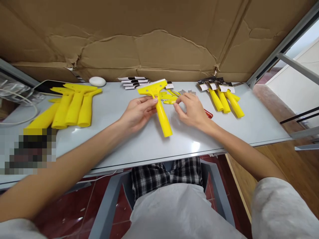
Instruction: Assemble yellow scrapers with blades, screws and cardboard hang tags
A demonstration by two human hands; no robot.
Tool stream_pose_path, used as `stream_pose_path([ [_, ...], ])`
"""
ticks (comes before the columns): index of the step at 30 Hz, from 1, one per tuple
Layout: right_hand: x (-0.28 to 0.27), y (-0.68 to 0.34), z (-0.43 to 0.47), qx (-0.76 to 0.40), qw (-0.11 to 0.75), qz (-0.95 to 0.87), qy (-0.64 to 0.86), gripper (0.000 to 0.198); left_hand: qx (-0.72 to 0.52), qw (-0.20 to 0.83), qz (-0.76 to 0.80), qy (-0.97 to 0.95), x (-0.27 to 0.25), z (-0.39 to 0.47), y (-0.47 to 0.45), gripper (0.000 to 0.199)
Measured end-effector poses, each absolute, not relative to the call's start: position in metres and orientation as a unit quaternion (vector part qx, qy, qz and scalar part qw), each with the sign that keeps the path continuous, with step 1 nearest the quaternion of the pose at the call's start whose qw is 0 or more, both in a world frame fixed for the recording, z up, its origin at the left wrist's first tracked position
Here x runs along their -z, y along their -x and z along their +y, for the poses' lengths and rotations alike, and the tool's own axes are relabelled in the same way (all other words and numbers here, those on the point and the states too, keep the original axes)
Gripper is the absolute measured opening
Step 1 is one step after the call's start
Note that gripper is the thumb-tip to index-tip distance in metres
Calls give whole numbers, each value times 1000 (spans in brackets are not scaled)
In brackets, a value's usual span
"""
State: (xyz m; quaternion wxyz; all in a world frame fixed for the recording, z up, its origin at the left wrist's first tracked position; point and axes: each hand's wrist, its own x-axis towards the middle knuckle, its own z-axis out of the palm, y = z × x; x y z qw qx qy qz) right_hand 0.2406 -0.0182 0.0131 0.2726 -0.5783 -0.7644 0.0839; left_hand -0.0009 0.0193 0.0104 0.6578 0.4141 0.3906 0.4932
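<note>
My left hand is closed around the neck of a yellow scraper. The scraper's wide head with two screws points up and away, and its hollow handle points toward me. Just right of it, my right hand hovers with bent fingers, thumb and forefinger a little apart, and nothing shows between them. Beyond its fingertips are small yellow plastic pieces and grey metal blades, partly hidden by the hand. Behind my right wrist a red tool shows in part.
Several yellow scrapers lie at the left by a dark phone-like device and a white oval object. Carded scrapers lie at the right. Folded cards sit at the back against a cardboard wall.
</note>
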Motion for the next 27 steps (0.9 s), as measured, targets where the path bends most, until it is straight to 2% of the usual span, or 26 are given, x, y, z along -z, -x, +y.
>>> stream_pose_path([
  [4,-19,-218,-19,-233,303,-735,560,40,-484,665,381,-422,-7,15,0,47],
  [8,-16,-209,-26,-352,302,-707,534,63,-455,675,369,-449,-4,6,-2,57],
  [11,-11,-208,-30,-399,302,-682,533,71,-416,672,383,-478,-2,10,2,59],
  [14,-9,-209,-33,-399,295,-668,555,67,-382,644,421,-512,-3,26,16,54],
  [19,-10,-207,-38,-359,271,-686,572,62,-392,570,482,-538,-11,52,41,33],
  [27,-9,-211,-37,-290,222,-717,594,64,-354,548,444,-614,-10,55,43,21],
])
